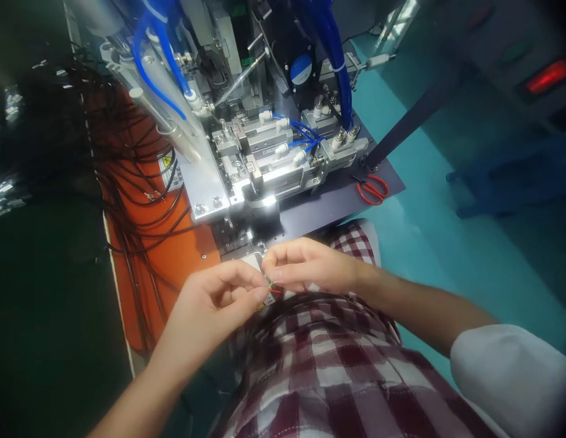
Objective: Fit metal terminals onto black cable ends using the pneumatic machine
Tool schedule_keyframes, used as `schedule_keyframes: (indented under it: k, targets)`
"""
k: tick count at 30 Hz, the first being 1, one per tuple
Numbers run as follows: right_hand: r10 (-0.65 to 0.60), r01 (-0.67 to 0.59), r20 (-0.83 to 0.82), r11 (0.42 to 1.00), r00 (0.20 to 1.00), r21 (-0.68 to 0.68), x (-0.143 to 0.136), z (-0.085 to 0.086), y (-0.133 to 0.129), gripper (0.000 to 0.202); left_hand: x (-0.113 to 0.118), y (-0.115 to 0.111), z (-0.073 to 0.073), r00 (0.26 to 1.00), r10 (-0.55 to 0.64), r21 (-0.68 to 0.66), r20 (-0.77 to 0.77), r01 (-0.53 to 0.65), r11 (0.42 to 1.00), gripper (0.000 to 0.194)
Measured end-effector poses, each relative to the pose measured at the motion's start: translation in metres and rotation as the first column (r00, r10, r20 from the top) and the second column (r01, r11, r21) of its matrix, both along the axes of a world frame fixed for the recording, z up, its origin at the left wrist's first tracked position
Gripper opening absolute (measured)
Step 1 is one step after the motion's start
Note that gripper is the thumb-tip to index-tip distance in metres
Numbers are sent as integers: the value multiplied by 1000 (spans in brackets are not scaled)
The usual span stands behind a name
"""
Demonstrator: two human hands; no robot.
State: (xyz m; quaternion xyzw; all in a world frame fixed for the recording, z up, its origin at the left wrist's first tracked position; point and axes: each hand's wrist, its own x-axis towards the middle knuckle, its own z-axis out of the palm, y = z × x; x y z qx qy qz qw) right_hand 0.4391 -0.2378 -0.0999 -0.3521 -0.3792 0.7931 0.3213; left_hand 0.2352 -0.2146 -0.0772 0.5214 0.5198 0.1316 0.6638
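Note:
Thin coloured wires (274, 291), red and green, show between my two hands, just in front of the machine's near edge. My left hand (223, 298) pinches them between thumb and index finger. Close against it on the right, my right hand (305, 264) is also closed, its thumb and fingertips on the green strand. The rest of the wires is hidden by my fingers. Behind the hands stands a metal machine (274, 158) with small cylinders and blue air tubes.
Black cables (128, 213) lie over an orange surface (192, 249) at the left. Red-handled scissors (373, 190) rest on the machine's dark base plate (310, 213). A dark post (411, 118) rises at the right, and a checkered apron is below my hands.

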Motion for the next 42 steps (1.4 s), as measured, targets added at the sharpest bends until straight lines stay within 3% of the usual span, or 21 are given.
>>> schedule_keyframes:
  k: [3,7,10,12,15,19,22,26,29,33,34,35,38,40,42]
  targets:
    - [112,-125,81,975,990,183,9,6,11,12,-3,4,-3,997,-71,-77,33,73,994,28]
    - [213,-308,267,867,940,392,17,17,25,12,-4,6,-5,995,-101,-84,11,102,991,27]
    - [209,-409,416,776,885,480,19,23,31,15,-3,5,-6,996,-92,-72,-21,90,993,26]
    - [174,-417,456,750,873,513,18,24,33,15,-3,4,-6,998,-54,-30,-22,53,998,24]
    - [114,-315,386,799,916,512,12,19,32,14,-2,3,-5,999,49,48,-5,-49,998,20]
    - [-71,-7,182,917,981,399,-3,6,27,9,3,3,-2,980,196,53,41,-198,979,16]
    - [-247,167,223,931,943,326,-13,0,19,11,6,4,0,951,301,6,69,-302,953,16]
    - [-303,221,280,931,911,289,-23,-3,12,15,5,4,-1,942,331,-8,54,-331,944,20]
    - [-351,239,311,907,883,347,-28,-2,11,11,2,3,-3,955,296,70,16,-296,953,21]
    - [-526,187,373,734,764,653,-33,0,13,11,0,2,-3,968,249,348,-38,-221,911,18]
    - [-541,191,370,722,755,665,-35,-1,13,12,0,3,-3,967,253,353,-41,-223,908,19]
    - [-520,214,364,753,772,622,-36,-1,14,13,0,5,-3,964,264,312,-36,-240,919,21]
    - [-375,295,282,911,883,289,-40,-3,16,17,-2,13,-3,945,327,48,1,-326,944,27]
    - [-371,334,245,925,896,179,-41,-3,17,18,-2,17,-3,931,365,-57,8,-364,930,28]
    - [-419,372,266,904,868,211,-42,-2,19,16,-3,19,-3,930,369,-92,1,-367,926,29]
